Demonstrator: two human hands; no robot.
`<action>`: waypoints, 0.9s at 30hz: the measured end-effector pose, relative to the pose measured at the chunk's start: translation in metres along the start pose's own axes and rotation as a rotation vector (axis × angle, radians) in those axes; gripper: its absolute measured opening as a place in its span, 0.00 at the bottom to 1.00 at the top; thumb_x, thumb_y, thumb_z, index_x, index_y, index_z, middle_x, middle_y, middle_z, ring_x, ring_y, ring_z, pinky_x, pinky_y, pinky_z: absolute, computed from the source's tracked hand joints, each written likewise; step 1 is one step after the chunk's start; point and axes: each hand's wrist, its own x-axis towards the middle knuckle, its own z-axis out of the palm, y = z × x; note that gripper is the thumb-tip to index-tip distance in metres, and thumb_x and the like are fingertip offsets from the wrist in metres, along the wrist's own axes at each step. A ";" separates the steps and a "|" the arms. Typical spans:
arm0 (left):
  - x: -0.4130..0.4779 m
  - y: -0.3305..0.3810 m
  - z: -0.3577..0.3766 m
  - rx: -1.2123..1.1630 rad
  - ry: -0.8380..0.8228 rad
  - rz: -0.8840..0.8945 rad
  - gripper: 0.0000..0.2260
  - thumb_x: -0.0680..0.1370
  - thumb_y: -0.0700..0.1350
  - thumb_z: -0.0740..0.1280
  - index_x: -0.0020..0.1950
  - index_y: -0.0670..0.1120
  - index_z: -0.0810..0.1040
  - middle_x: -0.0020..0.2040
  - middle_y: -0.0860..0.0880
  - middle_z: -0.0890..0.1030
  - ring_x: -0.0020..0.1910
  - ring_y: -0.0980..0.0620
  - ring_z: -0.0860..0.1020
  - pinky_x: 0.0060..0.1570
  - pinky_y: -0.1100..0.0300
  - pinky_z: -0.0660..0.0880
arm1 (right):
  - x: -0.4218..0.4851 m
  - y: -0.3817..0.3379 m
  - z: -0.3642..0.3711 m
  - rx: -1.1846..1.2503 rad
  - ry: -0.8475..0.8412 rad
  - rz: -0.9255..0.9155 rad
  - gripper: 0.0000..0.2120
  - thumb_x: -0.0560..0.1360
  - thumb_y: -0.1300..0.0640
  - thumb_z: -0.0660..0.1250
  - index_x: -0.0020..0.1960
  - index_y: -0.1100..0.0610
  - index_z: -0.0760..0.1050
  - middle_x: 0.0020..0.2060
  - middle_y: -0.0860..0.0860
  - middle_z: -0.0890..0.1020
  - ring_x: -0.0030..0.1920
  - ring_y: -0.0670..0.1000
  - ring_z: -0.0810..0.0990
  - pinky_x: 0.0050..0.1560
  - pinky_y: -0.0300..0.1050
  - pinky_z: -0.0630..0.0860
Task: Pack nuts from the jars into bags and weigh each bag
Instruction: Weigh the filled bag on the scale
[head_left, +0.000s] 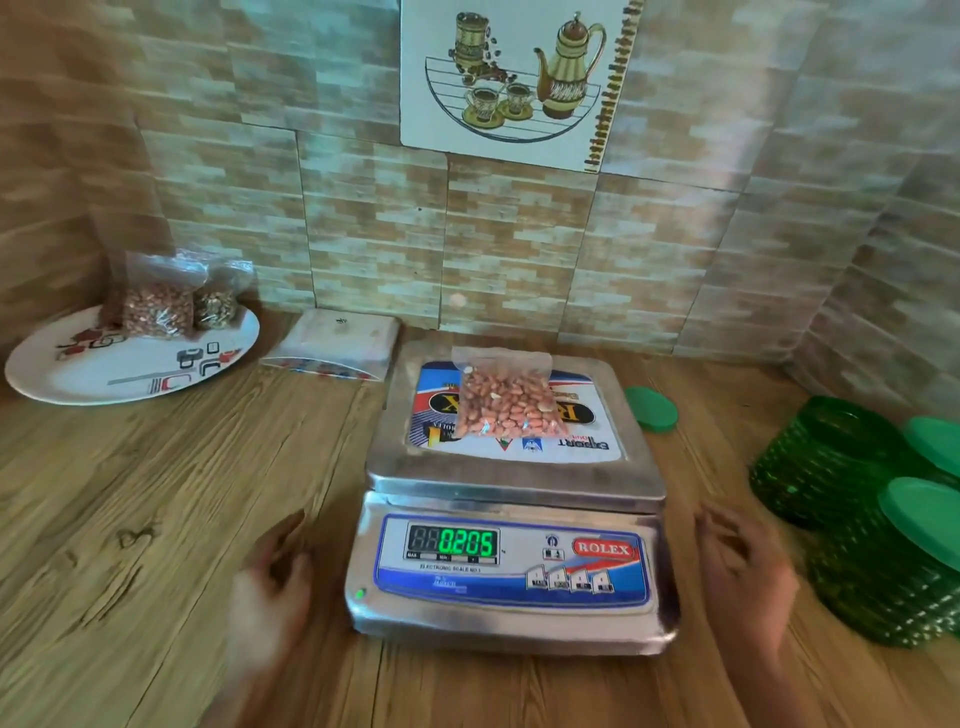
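A clear bag of reddish peanuts (506, 399) lies on the steel pan of the electronic scale (511, 478). The scale's green display (466, 542) reads 0.205. My left hand (275, 571) hovers just left of the scale's front, fingers loosely curled, holding nothing. At the scale's right front my right hand (740, 561) is likewise relaxed and empty. Neither hand touches the scale or the bag. Green jars (841, 499) stand at the far right, two with green lids on. A loose green lid (650, 408) lies beside the scale.
A patterned oval plate (130, 364) at the back left carries two filled nut bags (176, 306). A stack of empty clear bags (337, 343) lies between plate and scale. The wooden counter ends at a tiled wall behind.
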 end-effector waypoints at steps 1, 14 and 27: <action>0.008 0.011 0.002 -0.026 0.019 0.029 0.17 0.73 0.43 0.65 0.62 0.44 0.76 0.55 0.45 0.79 0.54 0.46 0.77 0.49 0.70 0.72 | 0.007 -0.016 0.002 0.031 0.014 -0.043 0.11 0.72 0.68 0.68 0.54 0.62 0.79 0.49 0.55 0.79 0.43 0.50 0.78 0.40 0.27 0.73; 0.122 0.173 0.079 -0.719 -0.746 -0.456 0.34 0.76 0.66 0.49 0.67 0.39 0.70 0.66 0.37 0.70 0.61 0.42 0.73 0.57 0.56 0.72 | 0.070 -0.118 0.083 0.491 -0.506 0.234 0.07 0.75 0.62 0.67 0.48 0.50 0.77 0.44 0.47 0.81 0.43 0.43 0.79 0.39 0.32 0.74; 0.160 0.185 0.109 -0.651 -0.827 -0.539 0.34 0.78 0.64 0.47 0.58 0.35 0.76 0.55 0.38 0.80 0.56 0.45 0.77 0.59 0.54 0.70 | 0.088 -0.121 0.109 0.607 -0.686 0.435 0.27 0.72 0.62 0.69 0.68 0.55 0.65 0.52 0.47 0.79 0.46 0.43 0.79 0.36 0.35 0.76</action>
